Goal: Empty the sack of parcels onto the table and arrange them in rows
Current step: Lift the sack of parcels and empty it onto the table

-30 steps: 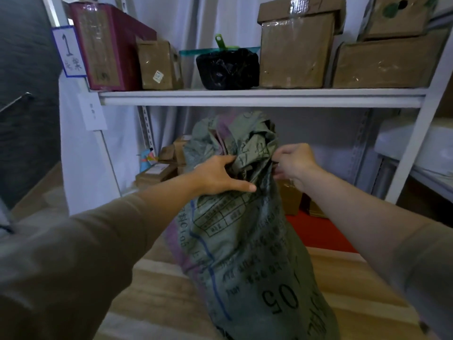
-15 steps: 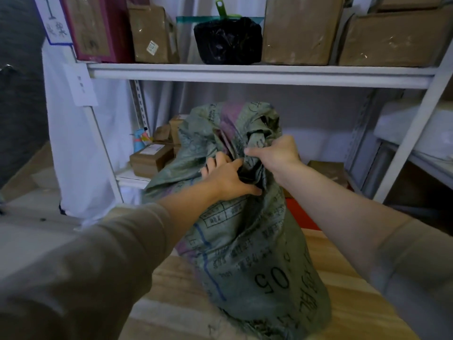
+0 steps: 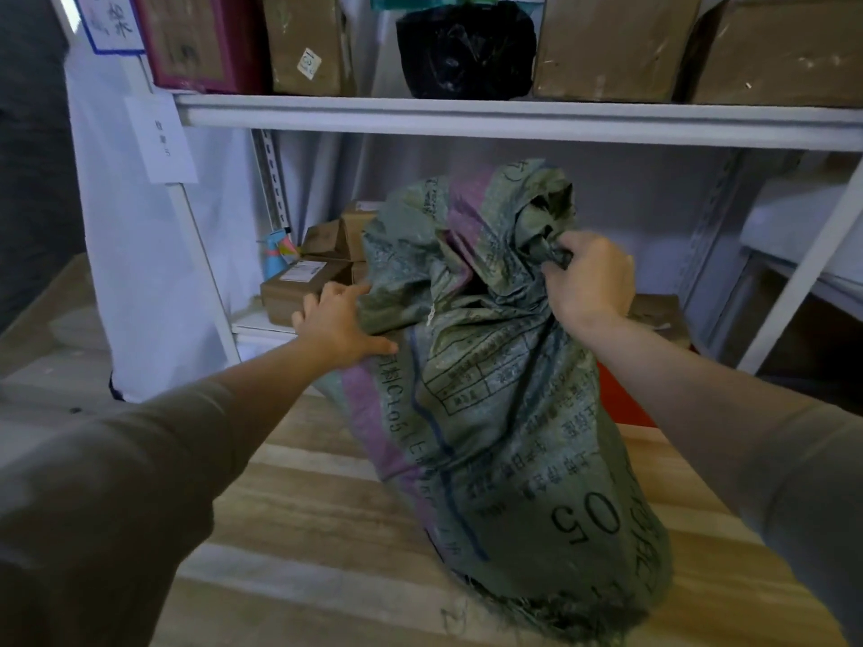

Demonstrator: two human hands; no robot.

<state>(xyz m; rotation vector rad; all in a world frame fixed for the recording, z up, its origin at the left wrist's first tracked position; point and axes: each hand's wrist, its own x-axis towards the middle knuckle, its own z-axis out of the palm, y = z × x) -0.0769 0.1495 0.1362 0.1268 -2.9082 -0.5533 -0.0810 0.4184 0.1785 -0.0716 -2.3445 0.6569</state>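
A full green woven sack [image 3: 495, 413] with a purple stripe and black print stands upright on the wooden table [image 3: 299, 530]. Its bunched mouth is at the top. My right hand [image 3: 588, 282] grips a twisted fold of the sack's mouth on the right side. My left hand [image 3: 338, 326] presses against the sack's upper left side, fingers spread over the fabric with the thumb along the front. The parcels inside are hidden by the sack.
A white metal shelf unit [image 3: 467, 119] stands right behind the table. Its upper shelf holds cardboard boxes [image 3: 607, 44] and a black bag [image 3: 467, 49]. Small brown parcels [image 3: 299, 291] lie on the lower shelf behind the sack. A red surface [image 3: 621, 399] shows at the table's far right.
My left hand has let go of the sack's neck and moved left and down to its side. My right hand has shifted right, still gripping the mouth. The view has come closer.
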